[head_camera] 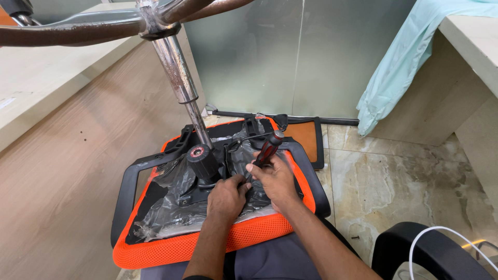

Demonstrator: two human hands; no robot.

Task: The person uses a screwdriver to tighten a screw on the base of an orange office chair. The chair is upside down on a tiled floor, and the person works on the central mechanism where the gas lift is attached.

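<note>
The head view looks down on an office chair turned upside down, its orange seat (218, 243) resting across the person's lap with the underside facing up. The right hand (277, 179) is closed around a screwdriver (268, 149) with a red and black handle. The handle sticks out of the fist toward about one o'clock, and the long axis runs from there down toward seven o'clock, so the tip should sit under the fingers, close to the black mechanism plate (199, 194). The tip itself is hidden by the hand, so I can only suppose where it touches.

The left hand (226, 199) lies just beside the right one, at about eight o'clock from it. Its fingers are curled and pressed down on the plate and on the crumpled clear plastic wrap (166, 212) that covers the underside. Whether they pinch something small, I cannot tell. The two hands almost touch at the thumbs, and the right hand is the nearer one to the screwdriver, because it holds it.

From the hands, the black collar (201, 159) of the gas cylinder is at about eleven o'clock, very near. The chrome column (179, 78) rises from it toward the chair base (78, 31) at the top of the picture. A black armrest frame (127, 192) lies at nine o'clock. A second dark chair (425, 254) with a white cable (441, 231) stands at four o'clock, well apart, and a pale green cloth (399, 57) hangs at two o'clock.
</note>
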